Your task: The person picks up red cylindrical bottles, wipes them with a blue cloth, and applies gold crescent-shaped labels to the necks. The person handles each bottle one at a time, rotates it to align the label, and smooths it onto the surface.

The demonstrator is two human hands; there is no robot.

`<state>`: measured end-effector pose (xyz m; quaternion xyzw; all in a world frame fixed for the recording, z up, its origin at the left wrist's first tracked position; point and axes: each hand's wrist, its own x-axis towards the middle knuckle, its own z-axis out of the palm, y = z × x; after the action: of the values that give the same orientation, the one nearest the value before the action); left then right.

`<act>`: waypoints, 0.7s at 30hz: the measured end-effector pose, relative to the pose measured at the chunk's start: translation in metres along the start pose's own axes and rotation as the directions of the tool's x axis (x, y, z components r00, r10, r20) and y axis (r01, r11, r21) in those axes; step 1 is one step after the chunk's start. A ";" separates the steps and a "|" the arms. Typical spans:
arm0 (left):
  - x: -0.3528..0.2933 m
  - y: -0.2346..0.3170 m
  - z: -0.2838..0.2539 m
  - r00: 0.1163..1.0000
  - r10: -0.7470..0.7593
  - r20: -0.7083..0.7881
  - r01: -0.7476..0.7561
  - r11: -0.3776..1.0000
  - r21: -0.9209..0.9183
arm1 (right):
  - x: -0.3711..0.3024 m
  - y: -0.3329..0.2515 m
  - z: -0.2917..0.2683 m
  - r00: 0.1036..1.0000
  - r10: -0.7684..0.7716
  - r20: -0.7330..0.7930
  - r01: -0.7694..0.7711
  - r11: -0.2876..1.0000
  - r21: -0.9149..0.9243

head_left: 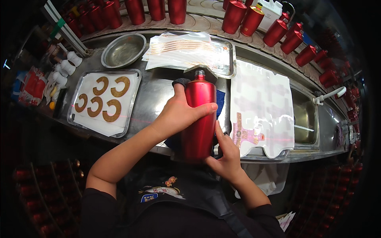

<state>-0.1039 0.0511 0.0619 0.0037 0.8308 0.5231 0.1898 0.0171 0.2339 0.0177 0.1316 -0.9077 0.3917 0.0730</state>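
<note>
A glossy red bottle (pixel 199 119) with a clear threaded neck stands upright in front of me, its neck just before a notched metal bracket (pixel 202 70). My left hand (pixel 180 105) wraps round its upper part, thumb across the front; a dark cover shows on one finger. Low on the bottle's right side, my right hand (pixel 227 156) grips it near the base, thumb beneath and fingers partly hidden behind. Behind the bottle, part of a blue cloth (pixel 220 104) lies on the metal counter.
Gold C-shaped labels (pixel 120 87) lie on a left tray (pixel 135 97). Beyond are a metal bowl (pixel 104 59) and a tray (pixel 233 59) with label sheets (pixel 174 53). At right, a white sheet (pixel 262 103) adjoins a sink (pixel 311 137). Red bottles (pixel 177 12) line a curved conveyor (pixel 206 24).
</note>
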 end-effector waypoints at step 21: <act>0.214 -0.055 -0.139 0.775 0.140 -0.616 0.191 0.878 0.440 | 0.016 0.009 -0.045 0.947 0.320 0.028 -0.310 0.887 0.343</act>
<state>-0.3367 -0.0506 0.0006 -0.1364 0.9483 0.2690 -0.0994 0.0001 0.2699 0.0457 -0.0123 -0.8337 0.5521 -0.0023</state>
